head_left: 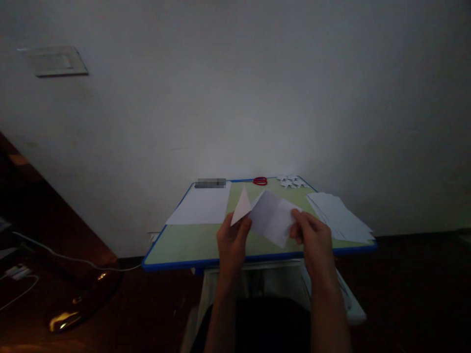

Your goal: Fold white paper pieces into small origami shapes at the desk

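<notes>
Between my two hands, above the front part of the table, is a sheet of white paper [270, 215] with several fold creases. My left hand [232, 235] pinches its left end, where a pointed flap stands up. At the right edge, my right hand [312, 233] grips the paper between thumb and fingers. The sheet is partly opened out, its middle in shadow. Beyond it, red-handled scissors [260, 181] lie at the table's far edge, and white paper cut-outs [292, 182] sit to their right.
The small table [184, 247] has a light green top and a blue rim, close to a wall. A flat white sheet [202, 206] lies at left under a blurred-out dark object [210, 183]. A fanned stack of white paper [340, 215] overhangs the right edge. A white cable [77, 260] runs at left.
</notes>
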Demonstrator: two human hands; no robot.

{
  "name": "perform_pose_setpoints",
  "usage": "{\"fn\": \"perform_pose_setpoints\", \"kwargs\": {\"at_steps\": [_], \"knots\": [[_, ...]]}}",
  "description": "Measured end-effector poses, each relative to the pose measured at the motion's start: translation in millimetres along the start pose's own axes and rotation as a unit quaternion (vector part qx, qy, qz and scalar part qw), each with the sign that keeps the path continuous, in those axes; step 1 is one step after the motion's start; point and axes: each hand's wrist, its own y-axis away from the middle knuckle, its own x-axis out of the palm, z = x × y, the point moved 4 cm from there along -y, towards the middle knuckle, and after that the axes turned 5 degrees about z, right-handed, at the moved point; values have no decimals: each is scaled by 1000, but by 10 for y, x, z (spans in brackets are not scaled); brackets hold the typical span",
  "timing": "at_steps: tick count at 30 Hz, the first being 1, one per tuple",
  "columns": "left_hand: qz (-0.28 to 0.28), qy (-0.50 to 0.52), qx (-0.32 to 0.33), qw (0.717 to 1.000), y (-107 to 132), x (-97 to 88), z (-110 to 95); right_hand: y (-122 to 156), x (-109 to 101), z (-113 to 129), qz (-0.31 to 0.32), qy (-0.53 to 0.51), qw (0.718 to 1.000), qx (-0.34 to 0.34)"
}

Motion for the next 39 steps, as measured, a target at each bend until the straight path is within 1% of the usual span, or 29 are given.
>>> {"fn": "perform_pose_setpoints", "kwargs": {"at_steps": [2,3,4,6,8,9,11,13,15,18,22,27,31,33,36,39], "knots": [[-14,7,-4,1000,-8,-24,-14,-17,-64,-20,3,58,998,-6],[-19,5,-7,1000,-10,-32,-17,-21,-99,-11,-9,80,997,-20],[-21,2,-11,1000,-11,-39,-17,-18,-129,18,-23,107,993,-47],[-10,-7,-21,1000,-10,-39,-20,16,-139,129,-19,166,977,-135],[25,-13,-28,999,-6,-23,-37,88,-92,265,32,219,948,-227],[48,-15,-30,998,-3,-13,-50,127,-64,321,65,237,936,-254],[90,-22,-31,995,3,-3,-81,200,-22,412,121,261,916,-279],[118,-46,-23,992,5,-10,-106,252,4,472,164,276,904,-283],[140,-75,-10,987,2,-25,-114,279,21,498,199,278,897,-279],[168,-88,0,982,0,-41,-90,275,26,481,228,269,898,-262],[180,-84,-4,980,6,-46,-69,240,12,431,220,267,906,-244],[170,-108,4,980,11,-55,-118,230,-10,437,196,280,908,-244],[167,-115,9,979,8,-71,-143,238,-16,457,217,262,908,-245],[161,-114,15,980,4,-79,-158,223,-17,443,215,240,916,-237],[156,-108,25,981,4,-70,-197,184,-2,390,191,189,939,-213],[160,-86,25,983,12,-39,-248,165,58,327,206,133,954,-172]]}}
